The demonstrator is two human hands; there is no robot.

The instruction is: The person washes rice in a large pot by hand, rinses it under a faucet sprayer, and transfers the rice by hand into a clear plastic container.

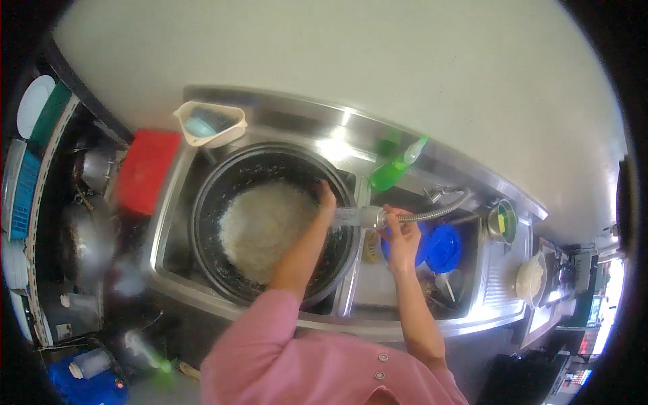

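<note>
A large black pot (202,223) sits in the left basin of the steel sink, holding what looks like white rice (263,228) in cloudy water. My right hand (403,240) grips the neck of a spray faucet head (373,217) on a flexible metal hose (435,212). Water (346,216) runs leftward from it onto my left hand (326,196), which is over the pot's right inner side. I see nothing held in the left hand; its fingers are blurred and partly hidden.
The right basin contains blue plastic containers (443,248) and a white utensil (448,286). A green soap bottle (392,172) lies tilted behind it. A cream caddy (223,135) and red box (148,172) are at left. A metal bowl (496,230) and white-filled bowl (529,279) stand right.
</note>
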